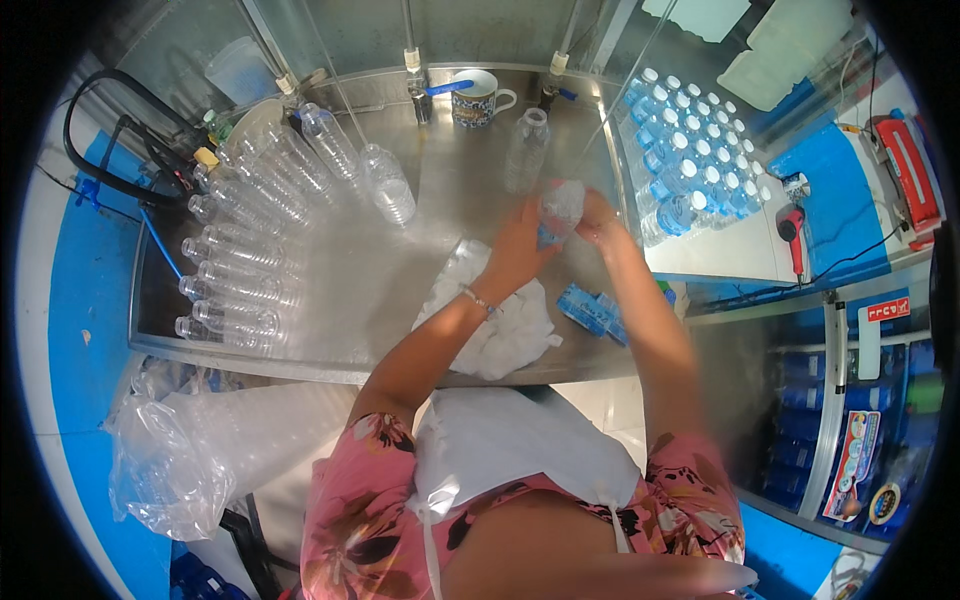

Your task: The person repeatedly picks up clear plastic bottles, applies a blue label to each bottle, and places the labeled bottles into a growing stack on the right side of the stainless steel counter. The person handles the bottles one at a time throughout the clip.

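Note:
A transparent plastic bottle with a bit of blue on it is tilted between my two hands, over the right part of the steel sink counter. My left hand grips its left side. On the other side, my right hand has its fingers against the bottle, slightly blurred. Just beyond stands an open, capless bottle. Below my left wrist lies a plastic bag of white pieces, probably caps. Bundles of blue printed labels rest beside my right forearm.
Uncapped bottles line the left side, with another bottle near the middle. A mug stands by the blue-handled taps. Capped, labelled bottles fill the right shelf, near a red heat gun. A large plastic bag hangs lower left.

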`<state>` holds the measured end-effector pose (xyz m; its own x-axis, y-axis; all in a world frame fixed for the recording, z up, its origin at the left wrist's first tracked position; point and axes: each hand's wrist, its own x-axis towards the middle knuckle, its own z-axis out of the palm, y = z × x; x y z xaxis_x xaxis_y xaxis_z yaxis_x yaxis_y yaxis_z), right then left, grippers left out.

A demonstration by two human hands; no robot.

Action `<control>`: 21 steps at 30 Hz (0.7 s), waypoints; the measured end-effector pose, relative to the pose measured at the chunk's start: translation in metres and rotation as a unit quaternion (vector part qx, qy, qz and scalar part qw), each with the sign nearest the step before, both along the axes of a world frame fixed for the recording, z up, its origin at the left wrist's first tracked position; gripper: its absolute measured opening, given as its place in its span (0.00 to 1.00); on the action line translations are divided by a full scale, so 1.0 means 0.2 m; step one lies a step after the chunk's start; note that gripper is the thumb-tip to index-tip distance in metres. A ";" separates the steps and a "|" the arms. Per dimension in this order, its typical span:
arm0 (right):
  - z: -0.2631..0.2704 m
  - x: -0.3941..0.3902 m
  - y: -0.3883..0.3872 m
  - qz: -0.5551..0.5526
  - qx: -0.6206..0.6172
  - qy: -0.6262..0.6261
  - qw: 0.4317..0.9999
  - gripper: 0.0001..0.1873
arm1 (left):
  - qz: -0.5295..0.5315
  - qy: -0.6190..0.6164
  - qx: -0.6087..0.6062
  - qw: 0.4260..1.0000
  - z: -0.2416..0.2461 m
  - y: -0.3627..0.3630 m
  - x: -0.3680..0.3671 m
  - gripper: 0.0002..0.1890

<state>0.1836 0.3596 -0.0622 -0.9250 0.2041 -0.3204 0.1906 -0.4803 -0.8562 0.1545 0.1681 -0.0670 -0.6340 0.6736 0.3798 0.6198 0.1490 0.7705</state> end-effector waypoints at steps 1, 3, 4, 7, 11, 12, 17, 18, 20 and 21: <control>-0.01 -0.02 0.00 0.037 0.003 -0.003 0.999 0.20 | -0.010 -0.015 0.015 1.000 -0.01 -0.03 0.03 0.42; -0.03 -0.04 -0.01 0.077 0.006 -0.002 0.997 0.20 | 0.008 -0.007 0.023 1.000 -0.03 -0.06 0.08 0.41; -0.04 -0.05 0.00 0.080 0.006 0.002 0.997 0.20 | 0.017 -0.015 0.022 0.999 -0.04 -0.07 0.10 0.41; -0.04 -0.04 0.02 0.068 -0.048 -0.023 0.996 0.19 | 0.015 -0.056 0.040 0.998 -0.07 -0.12 0.13 0.40; -0.04 -0.05 0.09 0.075 -0.023 -0.078 0.994 0.19 | 0.050 -0.042 0.055 0.996 -0.09 -0.12 -0.06 0.39; -0.04 -0.05 0.11 0.069 -0.045 -0.080 0.993 0.19 | 0.098 -0.105 0.056 0.988 -0.09 -0.10 -0.16 0.39; 0.02 0.02 0.10 0.052 0.150 -0.138 0.978 0.18 | 0.132 0.003 0.127 0.983 -0.05 0.12 -0.56 0.39; 0.06 0.06 0.07 0.068 0.371 -0.130 0.917 0.19 | 0.099 -0.024 0.092 0.991 -0.05 0.14 -0.59 0.37; 0.17 0.17 0.00 0.110 0.732 -0.134 0.659 0.19 | 0.039 -0.092 -0.003 0.995 -0.05 0.16 -0.60 0.35; 0.23 0.24 -0.04 0.046 0.689 -0.045 0.722 0.20 | 0.006 -0.098 -0.011 0.995 -0.06 0.16 -0.59 0.34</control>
<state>0.2306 0.3509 -0.0154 -0.9430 0.3255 0.0691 0.2520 0.8343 -0.4904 0.0371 0.2000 -0.0782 -0.7018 0.6727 0.2344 0.4567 0.1724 0.8728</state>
